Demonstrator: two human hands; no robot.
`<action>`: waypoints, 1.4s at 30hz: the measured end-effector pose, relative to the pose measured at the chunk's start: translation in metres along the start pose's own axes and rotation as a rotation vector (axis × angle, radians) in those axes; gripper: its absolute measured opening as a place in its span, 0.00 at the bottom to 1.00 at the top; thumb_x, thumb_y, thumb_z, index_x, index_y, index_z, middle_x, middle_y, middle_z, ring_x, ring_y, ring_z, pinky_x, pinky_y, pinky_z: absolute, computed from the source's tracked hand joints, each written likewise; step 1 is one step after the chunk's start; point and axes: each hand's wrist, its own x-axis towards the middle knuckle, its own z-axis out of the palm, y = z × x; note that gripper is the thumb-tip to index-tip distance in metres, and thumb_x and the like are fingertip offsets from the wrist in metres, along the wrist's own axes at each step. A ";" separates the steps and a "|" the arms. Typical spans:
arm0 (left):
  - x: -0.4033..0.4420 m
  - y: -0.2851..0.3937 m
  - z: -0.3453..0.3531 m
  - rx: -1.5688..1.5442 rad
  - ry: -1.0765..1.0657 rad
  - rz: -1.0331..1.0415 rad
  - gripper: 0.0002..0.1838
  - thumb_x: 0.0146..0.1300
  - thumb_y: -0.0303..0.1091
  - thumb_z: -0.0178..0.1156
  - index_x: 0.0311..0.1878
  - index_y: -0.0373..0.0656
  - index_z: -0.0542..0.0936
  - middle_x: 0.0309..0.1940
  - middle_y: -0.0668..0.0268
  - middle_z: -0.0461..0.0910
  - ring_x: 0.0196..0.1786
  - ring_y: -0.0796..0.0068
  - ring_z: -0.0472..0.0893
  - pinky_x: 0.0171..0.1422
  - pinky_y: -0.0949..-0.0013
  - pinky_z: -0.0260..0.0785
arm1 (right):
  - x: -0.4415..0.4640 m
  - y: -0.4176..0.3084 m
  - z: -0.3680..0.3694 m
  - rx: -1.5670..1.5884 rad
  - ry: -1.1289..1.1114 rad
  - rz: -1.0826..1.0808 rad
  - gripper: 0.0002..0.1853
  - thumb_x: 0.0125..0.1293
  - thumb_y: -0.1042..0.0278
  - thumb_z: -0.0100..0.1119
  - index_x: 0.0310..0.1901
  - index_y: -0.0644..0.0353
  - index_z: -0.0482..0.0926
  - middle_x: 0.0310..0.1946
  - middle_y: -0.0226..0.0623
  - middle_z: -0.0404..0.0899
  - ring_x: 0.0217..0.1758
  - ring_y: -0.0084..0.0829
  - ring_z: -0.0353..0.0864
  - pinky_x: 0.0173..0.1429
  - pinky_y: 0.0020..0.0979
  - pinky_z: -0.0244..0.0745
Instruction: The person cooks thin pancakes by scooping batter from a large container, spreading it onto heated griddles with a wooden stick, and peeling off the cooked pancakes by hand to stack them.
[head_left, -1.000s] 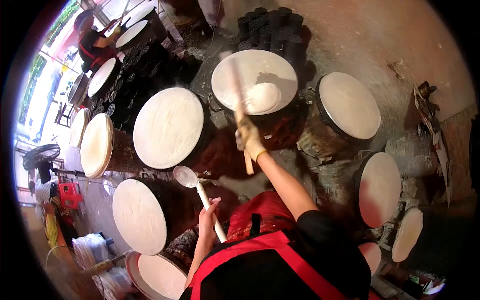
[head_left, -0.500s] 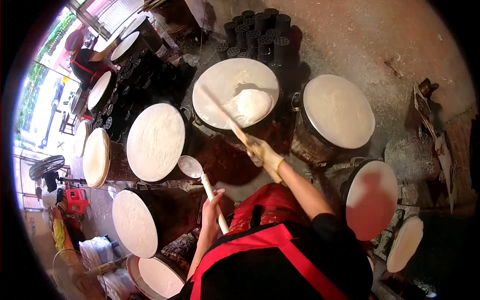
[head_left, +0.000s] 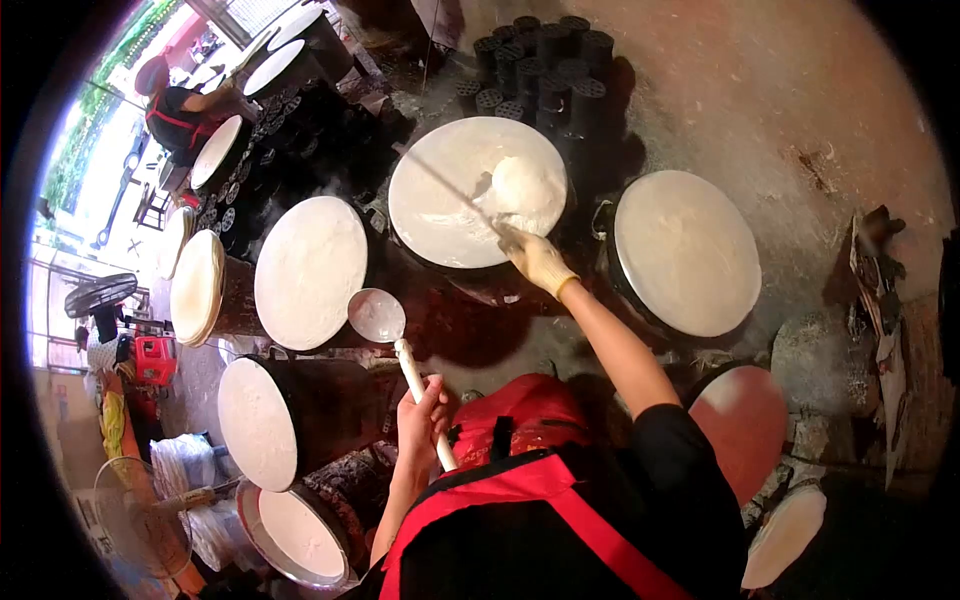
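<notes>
My right hand [head_left: 538, 258], in a pale glove, is closed round a long thin wooden stick [head_left: 448, 184] seen nearly edge-on. The stick reaches over the round white griddle [head_left: 430, 190] in front of me. A thick white mound of batter [head_left: 527, 188] lies on the griddle's right part, just beyond my glove. Lower and to the left, my bare left hand [head_left: 424, 412] grips the pale handle of a ladle [head_left: 377, 316]. The ladle's round bowl is raised beside another white-coated griddle [head_left: 312, 272].
More white-coated griddles stand to the right [head_left: 688, 252] and lower left [head_left: 257, 424]. Black perforated cylinders [head_left: 553, 90] are stacked behind the front griddle. A pot of white batter [head_left: 300, 535] sits at bottom left. A person [head_left: 180, 110] works at upper left.
My right hand has moved up to the front griddle's near edge with the stick. The batter mound is farther up and rounder. My left hand still holds the ladle, slightly shifted.
</notes>
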 end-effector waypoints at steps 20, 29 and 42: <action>0.020 0.033 -0.010 -0.073 -0.134 -0.102 0.06 0.66 0.33 0.54 0.37 0.44 0.67 0.26 0.72 0.67 0.21 0.86 0.62 0.20 0.82 0.54 | -0.049 0.044 0.051 0.859 0.407 0.135 0.20 0.62 0.82 0.52 0.57 0.65 0.72 0.50 0.30 0.75 0.42 0.17 0.71 0.44 0.17 0.69; 0.039 0.026 0.006 -0.046 -0.118 -0.108 0.07 0.66 0.35 0.54 0.35 0.45 0.67 0.23 0.73 0.66 0.21 0.86 0.63 0.21 0.81 0.54 | -0.035 0.037 -0.010 0.823 0.105 0.344 0.18 0.64 0.79 0.52 0.56 0.65 0.74 0.39 0.28 0.74 0.30 0.19 0.68 0.28 0.14 0.61; 0.167 0.052 0.102 0.050 -0.010 0.003 0.04 0.59 0.24 0.48 0.33 0.35 0.64 0.22 0.61 0.67 0.18 0.74 0.66 0.18 0.75 0.63 | -0.095 0.074 0.054 1.061 0.161 0.278 0.20 0.63 0.67 0.59 0.58 0.50 0.74 0.32 0.22 0.77 0.19 0.14 0.66 0.21 0.18 0.61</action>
